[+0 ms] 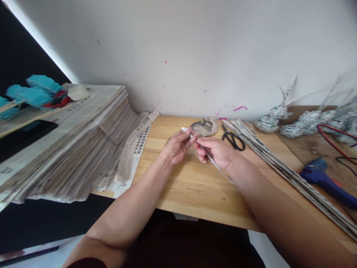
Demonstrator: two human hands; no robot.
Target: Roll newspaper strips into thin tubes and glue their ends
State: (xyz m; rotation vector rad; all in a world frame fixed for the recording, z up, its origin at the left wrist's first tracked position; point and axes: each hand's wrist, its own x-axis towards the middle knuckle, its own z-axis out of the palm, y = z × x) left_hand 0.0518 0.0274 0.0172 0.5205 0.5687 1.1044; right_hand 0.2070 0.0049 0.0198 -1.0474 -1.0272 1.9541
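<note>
Above the wooden table (pixel 184 186), both hands meet on one thin rolled paper strip (pixel 216 165). My left hand (pixel 178 146) pinches its upper end, where a small white tip shows past the fingers. Fingertips of my right hand (pixel 217 150) close round the strip just beside the left ones, and the strip's tail slants down under the right wrist. Behind the hands lies a greyish-brown bundle (pixel 209 127) with a dark metal thing partly over it. Black-handled scissors (pixel 234 141) rest right of the hands.
Tall newspaper stacks (pixel 83 149) fill the left, bearing a black phone (pixel 30 137) and blue pieces (pixel 36 91). Long paper rods (pixel 284 167) run diagonally at the right, near a blue glue gun (pixel 329 182) with a cable. Woven paper shapes (pixel 272 119) stand by the wall.
</note>
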